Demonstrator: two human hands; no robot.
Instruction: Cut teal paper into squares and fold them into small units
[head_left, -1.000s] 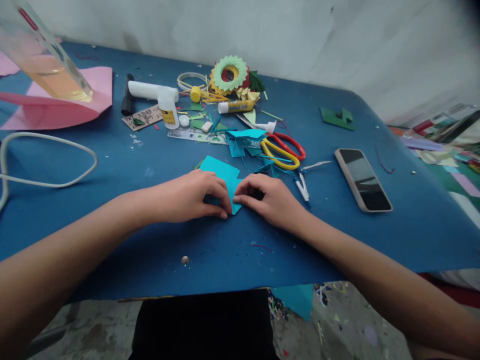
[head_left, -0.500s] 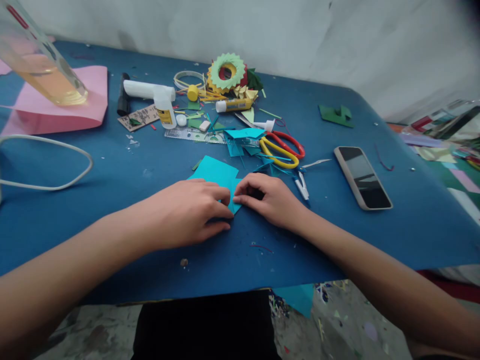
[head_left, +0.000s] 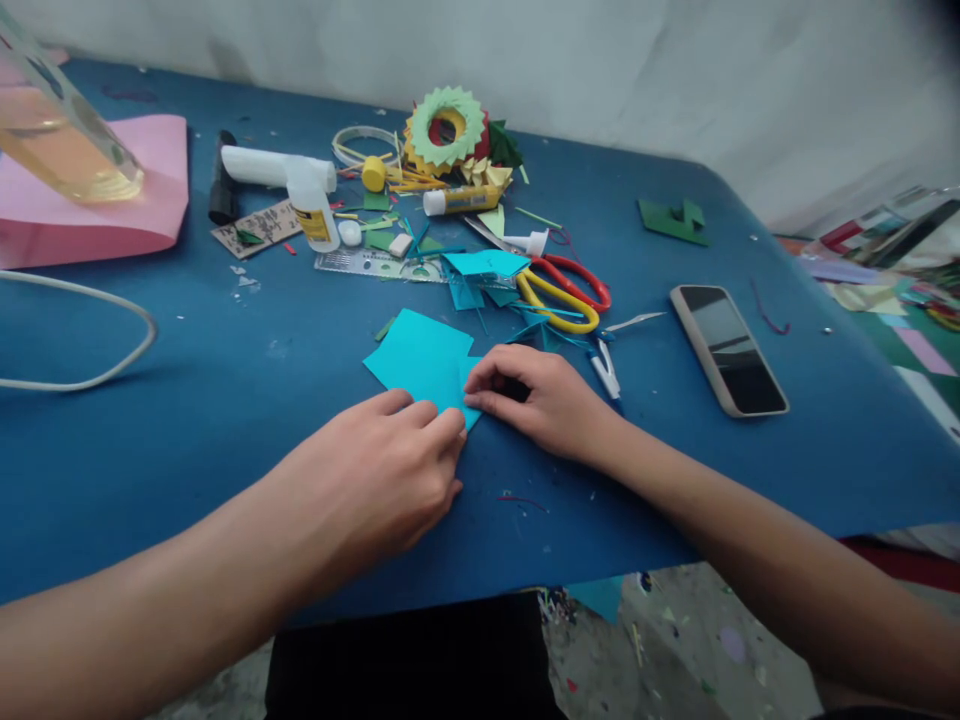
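Observation:
A bright blue sheet of paper lies on the blue table in front of me, with a folded part at its right end. My right hand pinches that right end between thumb and fingers. At the paper's lower edge is my left hand, its fingers curled and pressed together against the paper; the fingertips are partly hidden. Just beyond the paper lie cut blue paper pieces and scissors with red and yellow handles.
Behind stand a glue bottle, a glue stick, a clear ruler and folded paper rings. A phone and a drawing compass lie right. A white cable and a glass container are left.
My left hand has slid down toward me and its fingers have curled in, uncovering more of the blue paper. My right hand keeps its pinch in nearly the same place.

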